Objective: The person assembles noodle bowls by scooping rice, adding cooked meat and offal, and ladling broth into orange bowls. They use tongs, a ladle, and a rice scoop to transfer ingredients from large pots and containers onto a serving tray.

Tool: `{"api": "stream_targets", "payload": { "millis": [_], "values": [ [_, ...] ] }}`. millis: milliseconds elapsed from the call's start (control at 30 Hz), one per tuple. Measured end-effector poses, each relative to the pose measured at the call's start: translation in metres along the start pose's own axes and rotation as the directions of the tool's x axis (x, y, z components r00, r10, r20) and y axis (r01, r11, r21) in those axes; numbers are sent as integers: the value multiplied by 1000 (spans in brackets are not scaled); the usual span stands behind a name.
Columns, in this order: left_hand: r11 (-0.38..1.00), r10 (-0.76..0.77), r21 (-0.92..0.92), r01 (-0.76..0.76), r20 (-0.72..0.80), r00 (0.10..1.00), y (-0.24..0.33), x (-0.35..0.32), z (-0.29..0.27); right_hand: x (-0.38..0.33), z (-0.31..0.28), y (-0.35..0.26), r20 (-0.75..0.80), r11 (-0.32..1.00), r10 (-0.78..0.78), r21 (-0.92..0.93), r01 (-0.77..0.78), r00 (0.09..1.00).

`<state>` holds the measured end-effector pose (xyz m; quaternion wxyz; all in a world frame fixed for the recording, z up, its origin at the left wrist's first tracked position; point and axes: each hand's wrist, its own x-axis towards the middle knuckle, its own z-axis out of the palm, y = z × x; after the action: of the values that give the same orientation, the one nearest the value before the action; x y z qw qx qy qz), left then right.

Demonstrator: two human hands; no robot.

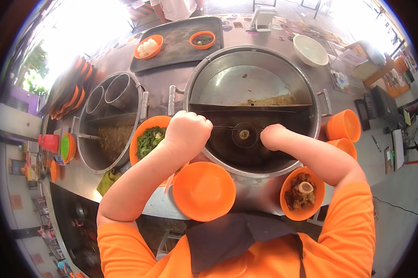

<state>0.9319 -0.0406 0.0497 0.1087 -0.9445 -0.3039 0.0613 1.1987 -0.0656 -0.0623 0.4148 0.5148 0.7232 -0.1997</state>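
Observation:
A large round metal pot [313, 134], split by a divider [264, 107], holds dark broth in its near half. My left hand [186, 132] is a fist at the pot's left, closed on the thin handle of a round strainer ladle [235, 135]. A pale ringed piece [244, 134], like a bone slice, shows in the ladle. Over the broth on the right, my right hand [273, 137] is curled; its fingertips and anything in them are hidden. Nearest me are an empty orange bowl [203, 191] and an orange bowl of meat with bone [304, 190]. Chopped greens [148, 142] fill another bowl beside my left hand.
A second divided pot [137, 139] stands left, with metal cylinders and a handle inside. Behind are a black tray [181, 46] with two orange bowls, and a white bowl [311, 50]. Stacked orange bowls [344, 125] stand right. A person [179, 8] is across the counter.

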Motion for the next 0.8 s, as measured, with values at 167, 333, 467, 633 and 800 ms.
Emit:
{"api": "stream_targets", "payload": {
  "millis": [167,333,467,633,800],
  "values": [
    [992,117,49,-117,9,993,23,13,9,-82,-26,5,-13,999,3,-44,-3,1000],
    [978,189,72,-197,102,977,42,26,13,-139,-41,11,-21,999,-9,46,10,1000],
    [972,196,97,-212,156,968,47,26,11,-165,-50,9,10,990,57,131,-58,998],
    [979,174,80,-188,151,973,48,25,11,-179,-57,9,30,991,46,124,-49,999],
    [979,170,85,-183,134,976,48,24,12,-183,-55,9,-41,992,12,128,-6,999]
  ]
}}
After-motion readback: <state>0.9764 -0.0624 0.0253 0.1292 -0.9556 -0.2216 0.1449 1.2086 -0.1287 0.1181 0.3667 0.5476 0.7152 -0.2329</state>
